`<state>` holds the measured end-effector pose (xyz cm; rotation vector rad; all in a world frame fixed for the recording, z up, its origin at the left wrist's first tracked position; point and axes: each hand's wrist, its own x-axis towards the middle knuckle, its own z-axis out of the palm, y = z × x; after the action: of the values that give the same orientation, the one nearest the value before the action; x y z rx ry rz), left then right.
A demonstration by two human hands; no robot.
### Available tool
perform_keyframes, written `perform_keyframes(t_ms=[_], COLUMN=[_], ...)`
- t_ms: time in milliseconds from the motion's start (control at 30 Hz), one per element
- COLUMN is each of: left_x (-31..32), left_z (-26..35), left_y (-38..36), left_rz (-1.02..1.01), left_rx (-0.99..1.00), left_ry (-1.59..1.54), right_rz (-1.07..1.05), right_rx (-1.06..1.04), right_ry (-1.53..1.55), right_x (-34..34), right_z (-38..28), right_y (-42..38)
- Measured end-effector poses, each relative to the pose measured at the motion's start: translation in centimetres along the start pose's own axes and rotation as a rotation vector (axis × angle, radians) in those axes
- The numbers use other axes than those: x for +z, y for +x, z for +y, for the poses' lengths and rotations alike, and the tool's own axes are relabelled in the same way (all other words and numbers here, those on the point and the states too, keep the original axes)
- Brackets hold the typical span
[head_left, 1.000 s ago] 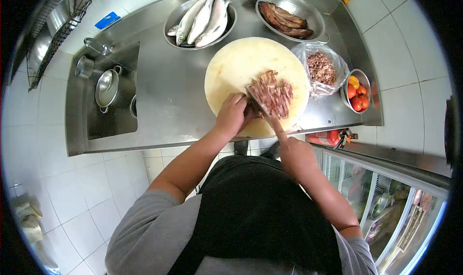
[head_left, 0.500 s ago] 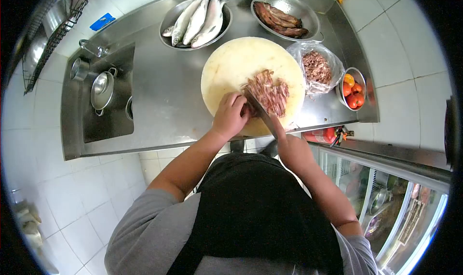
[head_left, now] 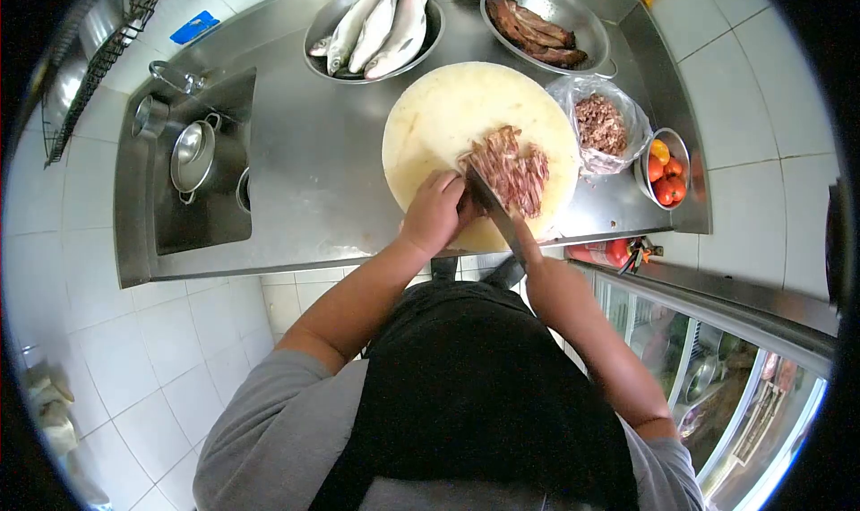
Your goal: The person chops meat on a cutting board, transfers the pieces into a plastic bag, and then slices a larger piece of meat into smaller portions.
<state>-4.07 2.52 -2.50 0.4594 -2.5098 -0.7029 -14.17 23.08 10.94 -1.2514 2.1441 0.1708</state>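
My right hand (head_left: 557, 285) is closed round the handle of a kitchen knife (head_left: 494, 208), its index finger stretched along the blade. The blade slants across a round, cream-coloured cutting board (head_left: 430, 108). Just left of the blade, my left hand (head_left: 434, 214) has its fingers curled over a piece of dark reddish meat (head_left: 467, 212), mostly hidden by them. Thin strips of sliced meat (head_left: 512, 169) lie heaped on the board to the right of the knife.
Behind the board stand a bowl of whole fish (head_left: 381, 29) and a colander with browned meat slabs (head_left: 534, 33). To the right are a plastic bag of chopped meat (head_left: 602, 128) and a bowl of tomatoes (head_left: 663, 180). A sink (head_left: 202, 229) with pots lies left.
The whole view has shifted slightly, so the counter and its things sit a little further right and up. Both hands keep their grips, and the knife remains beside the left fingers.
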Motion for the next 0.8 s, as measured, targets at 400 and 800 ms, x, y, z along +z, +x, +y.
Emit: perform_keyframes(t_ms=[400,800], left_x=[-0.8,-0.8], left_z=[1.7,0.9], left_y=[0.4,0.3], left_rz=[0.054,0.051], left_rx=[-0.042,0.043], left_ry=[-0.019,0.018], right_rz=[0.074,0.035], right_rx=[0.031,-0.014], right_ry=[0.122,0.033], right_x=[2.7,0.0], right_z=[2.0,0.4], right_y=[-1.0,-0.7])
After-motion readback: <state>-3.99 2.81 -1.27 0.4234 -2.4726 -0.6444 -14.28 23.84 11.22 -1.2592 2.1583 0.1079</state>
